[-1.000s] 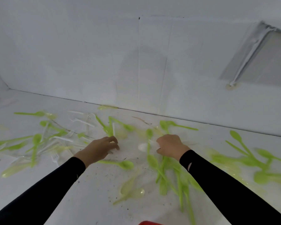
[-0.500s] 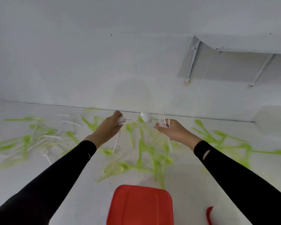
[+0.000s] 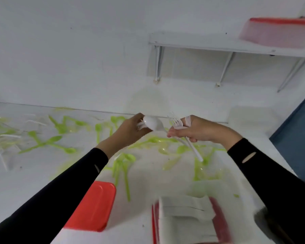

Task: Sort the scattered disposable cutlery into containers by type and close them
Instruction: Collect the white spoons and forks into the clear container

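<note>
My left hand [image 3: 127,132] is raised over the white table [image 3: 42,176] and grips a white piece of cutlery whose end shows by its fingers. Its fingertips are at the bowl of a white spoon [image 3: 153,124]. The spoon's handle runs into my right hand [image 3: 197,130], which also grips a bunch of white forks [image 3: 180,123], handles pointing down and to the right. A red lid [image 3: 93,208] lies flat near the front. Beside it is an open red container [image 3: 154,224] holding white cutlery, blurred. Several green spoons [image 3: 60,128] and white pieces lie scattered across the table.
A white wall shelf [image 3: 209,44] hangs at the upper right with a closed red-lidded container [image 3: 278,32] on it. A blue panel [image 3: 299,138] stands past the table's right edge. A dark blurred object [image 3: 271,224] sits at the bottom right corner.
Both hands lifted off the table holding white cutlery and came together. The view swung down and right, bringing the red lid, the open container and the shelf into sight.
</note>
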Available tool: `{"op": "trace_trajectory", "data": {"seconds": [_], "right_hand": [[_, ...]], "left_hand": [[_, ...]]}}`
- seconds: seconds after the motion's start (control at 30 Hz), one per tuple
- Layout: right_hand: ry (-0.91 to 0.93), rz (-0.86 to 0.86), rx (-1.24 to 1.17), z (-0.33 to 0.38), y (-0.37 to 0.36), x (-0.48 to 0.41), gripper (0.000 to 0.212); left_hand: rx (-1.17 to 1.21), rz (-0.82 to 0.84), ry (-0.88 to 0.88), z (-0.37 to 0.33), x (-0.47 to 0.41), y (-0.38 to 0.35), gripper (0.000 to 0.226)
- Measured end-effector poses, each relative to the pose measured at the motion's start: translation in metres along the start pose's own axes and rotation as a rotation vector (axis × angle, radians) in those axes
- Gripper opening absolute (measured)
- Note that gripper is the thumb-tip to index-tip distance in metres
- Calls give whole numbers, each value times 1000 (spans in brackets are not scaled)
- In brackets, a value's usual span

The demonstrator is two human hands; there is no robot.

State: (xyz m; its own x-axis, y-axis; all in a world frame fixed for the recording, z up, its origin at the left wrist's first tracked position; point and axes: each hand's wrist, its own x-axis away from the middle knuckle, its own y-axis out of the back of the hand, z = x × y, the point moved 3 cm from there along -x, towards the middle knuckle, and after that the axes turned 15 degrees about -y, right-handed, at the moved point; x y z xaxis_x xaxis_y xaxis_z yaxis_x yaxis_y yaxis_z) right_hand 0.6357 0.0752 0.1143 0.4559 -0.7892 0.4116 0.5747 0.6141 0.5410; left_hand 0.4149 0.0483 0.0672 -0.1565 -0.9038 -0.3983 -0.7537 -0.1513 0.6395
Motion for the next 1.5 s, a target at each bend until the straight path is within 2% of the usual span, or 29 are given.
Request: {"op": "trace_trajectory", "data": {"seconds": [0.13, 0.2, 0.27, 0.3, 0.4, 0.47, 0.57, 0.67, 0.83, 0.97, 1.13, 1.2, 1.5], "right_hand": [[-83, 129, 232, -41, 15, 37, 21], [-87, 211, 341, -62, 2, 48, 30], [-73, 244, 474, -79, -19, 55, 42], [-44, 251, 562, -85, -31, 59, 40], [55, 227, 814, -93, -65, 71, 25], [115, 237, 967, -99, -87, 78, 30], [180, 254, 1058, -111, -112, 77, 34], [240, 208, 1106, -117, -125, 74, 30], [301, 281, 1162, -123, -141, 74, 23], [282, 331, 1150, -128, -147, 69, 22], [235, 350, 868, -113, -140, 64, 40], [252, 345, 799, -107, -142, 65, 41], [328, 348, 874, -107, -154, 64, 30]], "left_hand": [[30, 452, 55, -22, 21, -52, 4], [-60, 506, 69, -31, 35, -77, 13], [-90, 473, 148, -32, 53, -93, 30], [-96, 432, 184, -32, 63, -101, 32], [-96, 216, 210, -32, 88, -112, 23], [-91, 50, 253, -36, 101, -114, 19], [-91, -120, 289, -45, 112, -118, 18], [-70, -208, 308, -54, 116, -118, 16], [-91, -233, 312, -56, 117, -118, 19], [-80, -246, 325, -55, 116, -120, 18], [-80, -245, 353, -53, 115, -120, 18], [-81, -236, 360, -53, 115, -120, 17], [-19, -225, 381, -51, 114, -121, 19]]}}
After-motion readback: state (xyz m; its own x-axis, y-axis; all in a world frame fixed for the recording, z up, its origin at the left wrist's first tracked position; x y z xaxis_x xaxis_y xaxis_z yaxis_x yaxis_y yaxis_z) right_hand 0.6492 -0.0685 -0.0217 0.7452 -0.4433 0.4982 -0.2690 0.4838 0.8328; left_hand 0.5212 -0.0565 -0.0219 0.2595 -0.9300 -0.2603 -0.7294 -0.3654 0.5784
